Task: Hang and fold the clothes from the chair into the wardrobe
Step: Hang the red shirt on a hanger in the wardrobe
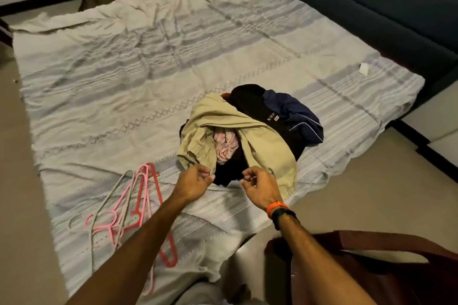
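While both hands reach out over the sheet, the left hand [195, 182] hovers with fingers loosely curled, its fingertips at the near hem of the beige garment [223, 129]; whether it already pinches the cloth cannot be told. The right hand [259, 187] is likewise curled and holds nothing visible, just beside that hem. Directly beyond both hands lies the clothes pile [250, 129], running far-right toward the navy piece [297, 116]. Near-left lie the hangers [133, 208].

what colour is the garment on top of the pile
Beige garment, clearest in the head view.
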Demonstrator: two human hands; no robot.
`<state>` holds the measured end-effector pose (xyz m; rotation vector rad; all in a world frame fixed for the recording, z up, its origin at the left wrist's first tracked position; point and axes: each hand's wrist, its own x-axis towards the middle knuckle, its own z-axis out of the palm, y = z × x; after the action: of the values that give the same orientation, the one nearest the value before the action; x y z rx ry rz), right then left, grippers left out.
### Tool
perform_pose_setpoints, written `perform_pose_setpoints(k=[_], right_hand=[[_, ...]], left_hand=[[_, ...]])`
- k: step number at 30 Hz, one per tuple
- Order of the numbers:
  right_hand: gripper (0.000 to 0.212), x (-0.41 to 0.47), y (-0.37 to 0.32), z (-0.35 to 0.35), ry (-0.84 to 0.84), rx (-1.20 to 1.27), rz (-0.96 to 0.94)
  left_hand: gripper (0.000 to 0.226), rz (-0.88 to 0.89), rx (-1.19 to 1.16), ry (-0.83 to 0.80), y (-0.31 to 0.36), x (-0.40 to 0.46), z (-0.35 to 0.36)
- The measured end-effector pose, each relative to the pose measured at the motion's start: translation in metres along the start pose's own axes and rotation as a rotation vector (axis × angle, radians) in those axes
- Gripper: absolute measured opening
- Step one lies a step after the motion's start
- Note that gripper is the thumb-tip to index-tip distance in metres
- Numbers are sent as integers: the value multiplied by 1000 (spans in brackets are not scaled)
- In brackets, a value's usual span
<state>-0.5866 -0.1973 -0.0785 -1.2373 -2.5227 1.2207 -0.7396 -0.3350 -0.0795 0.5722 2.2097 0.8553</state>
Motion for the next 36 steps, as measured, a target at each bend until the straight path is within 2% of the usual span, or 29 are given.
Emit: perform_pose_setpoints(k=[3,7,14,22,27,29,32,36], right_hand=[[17,31,-4,-12,16,14,26],[14,79,-9,-31,46,37,67],[13,168,3,-67,82,28,94],[12,270,61,-109,109,69,176],[16,308,106,-119,53,42,282],[19,328,127,-117,-29,31,329],[37,334,128,-104,-183,-28,261],[100,349,124,-72,-442,-253,181]], left_hand=[[24,-48,-40,-40,15,34,1],[23,-17,-4,-76,43,83,1],[20,50,31,-26,102,156,13],[26,90,57,-27,168,246,62],[23,78,85,-44,193,293,101],[25,25,130,-80,197,312,121],[28,-41,178,-104,186,315,127],[27,-132,181,-124,171,323,132]])
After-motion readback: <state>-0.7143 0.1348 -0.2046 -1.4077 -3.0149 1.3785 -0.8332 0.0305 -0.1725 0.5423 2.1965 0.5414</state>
